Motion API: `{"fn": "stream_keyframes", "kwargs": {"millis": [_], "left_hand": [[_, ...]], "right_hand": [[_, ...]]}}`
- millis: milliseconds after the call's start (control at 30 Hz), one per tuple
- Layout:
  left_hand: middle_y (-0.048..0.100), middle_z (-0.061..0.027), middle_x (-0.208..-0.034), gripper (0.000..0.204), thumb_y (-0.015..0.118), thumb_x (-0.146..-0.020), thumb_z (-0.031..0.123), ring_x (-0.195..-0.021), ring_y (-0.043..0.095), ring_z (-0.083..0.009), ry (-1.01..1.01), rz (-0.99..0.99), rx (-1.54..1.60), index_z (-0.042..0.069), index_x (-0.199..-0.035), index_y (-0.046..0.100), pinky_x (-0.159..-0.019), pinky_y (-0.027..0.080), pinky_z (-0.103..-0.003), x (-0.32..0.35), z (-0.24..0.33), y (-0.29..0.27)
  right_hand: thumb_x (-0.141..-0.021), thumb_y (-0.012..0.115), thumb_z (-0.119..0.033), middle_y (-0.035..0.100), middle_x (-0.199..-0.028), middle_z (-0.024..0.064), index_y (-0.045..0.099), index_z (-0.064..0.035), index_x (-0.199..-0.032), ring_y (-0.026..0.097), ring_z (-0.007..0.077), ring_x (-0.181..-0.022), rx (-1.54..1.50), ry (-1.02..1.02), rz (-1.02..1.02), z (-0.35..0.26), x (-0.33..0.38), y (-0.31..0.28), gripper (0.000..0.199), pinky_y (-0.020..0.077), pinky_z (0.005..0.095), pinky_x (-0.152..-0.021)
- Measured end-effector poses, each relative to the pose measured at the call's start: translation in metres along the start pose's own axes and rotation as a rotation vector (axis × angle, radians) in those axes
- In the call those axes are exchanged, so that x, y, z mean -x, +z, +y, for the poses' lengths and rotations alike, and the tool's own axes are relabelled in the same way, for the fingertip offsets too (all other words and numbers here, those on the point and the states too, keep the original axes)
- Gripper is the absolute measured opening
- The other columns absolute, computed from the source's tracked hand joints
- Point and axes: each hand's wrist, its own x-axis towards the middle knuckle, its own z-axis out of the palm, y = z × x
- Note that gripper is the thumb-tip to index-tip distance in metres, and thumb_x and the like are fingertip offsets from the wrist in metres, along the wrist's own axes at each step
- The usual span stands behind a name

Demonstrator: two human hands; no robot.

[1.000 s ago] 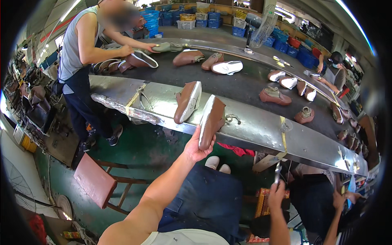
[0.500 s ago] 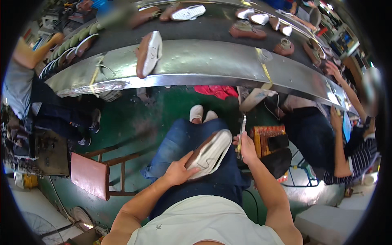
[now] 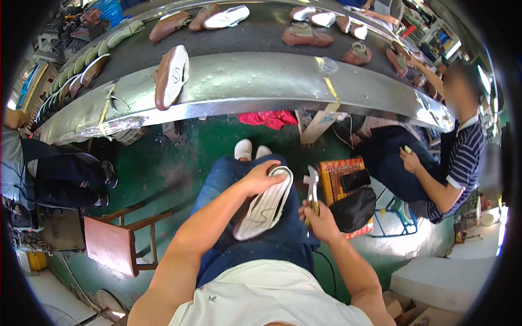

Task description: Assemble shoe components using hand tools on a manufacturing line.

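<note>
no words or numbers are legible, only a small emblem [image 3: 211,298] on the white shirt [image 3: 255,290].

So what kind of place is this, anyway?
It looks like a shoe workshop or factory: brown shoes sit along a long bench, and someone's holding a white-soled shoe and a metal hand tool.

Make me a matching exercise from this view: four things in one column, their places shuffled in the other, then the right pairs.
Things
1. Pincers
2. Shoe over the lap
3. Red cloth
4. Stool with a reddish-brown seat

Places
A. On the green floor, to the left of the person's legs
B. In the left hand
C. Below the near edge of the metal-edged bench
D. In the right hand

Right pairs: 1-D, 2-B, 3-C, 4-A
</note>
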Motion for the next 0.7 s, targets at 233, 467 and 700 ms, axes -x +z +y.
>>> {"fn": "stream_keyframes", "kwargs": {"millis": [233,467,700], "left_hand": [[0.059,-0.0062,-0.129,0.067,0.071,-0.098,0.022,-0.121,0.054,-0.0162,0.231,0.089,0.412,0.014,-0.154,0.035,-0.107,0.043,-0.035,0.101,0.027,-0.042],[0.053,-0.0106,-0.139,0.06,0.061,-0.104,0.031,-0.132,0.048,-0.0204,0.263,0.176,0.445,0.014,-0.154,0.033,-0.113,0.036,-0.037,0.133,0.007,-0.057],[0.039,-0.0195,-0.154,0.051,0.059,-0.103,0.024,-0.147,0.035,-0.0314,0.367,0.347,-0.091,0.003,-0.147,0.043,-0.12,0.028,-0.042,0.143,0.007,-0.076]], "right_hand": [[-0.102,0.059,-0.019,0.073,-0.1,0.0078,0.059,0.0025,-0.129,0.064,0.0113,-0.077,0.214,-0.078,-0.338,-0.079,0.031,0.029,0.035,0.0531,0.028,-0.074],[-0.103,0.057,-0.018,0.071,-0.105,0.0053,0.059,-0.0002,-0.134,0.06,0.0101,-0.083,0.13,0.026,-0.66,-0.094,-0.005,0.067,0.036,0.0518,0.0282,-0.081],[-0.104,0.058,-0.02,0.066,-0.113,0.0101,0.054,0.003,-0.129,0.067,0.0202,-0.099,-0.041,0.333,-0.812,-0.116,-0.034,0.072,0.034,0.055,0.036,-0.092]]}}
